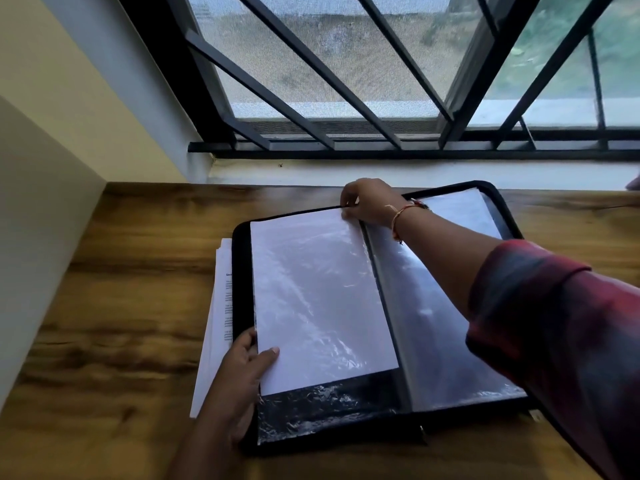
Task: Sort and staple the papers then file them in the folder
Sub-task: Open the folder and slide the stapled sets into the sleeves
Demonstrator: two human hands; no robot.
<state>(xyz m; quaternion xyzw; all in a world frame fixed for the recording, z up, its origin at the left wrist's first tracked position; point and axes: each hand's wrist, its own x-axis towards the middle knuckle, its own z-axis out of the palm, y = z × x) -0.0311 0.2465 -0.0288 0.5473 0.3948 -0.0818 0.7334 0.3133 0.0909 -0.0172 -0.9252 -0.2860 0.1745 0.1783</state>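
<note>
Two hands held the sheet (318, 299), left hand (242, 368) gripping its bottom, right hand (367, 202) pinching its top; uneven pushing could crumple it.

1. the folder (242, 278) is covering most of the loose papers (221, 306); their print is blurring beyond reading.
2. the right sleeve (554, 323) is hiding the folder's near right corner and is being cropped by the right edge.
3. the left hand (239, 379) is gripping the sheet (318, 289), its fingertips being hidden beneath it; the bottom edge is cropping the forearm.
4. an object (634, 183) at the right edge is being cropped beyond identifying.
</note>
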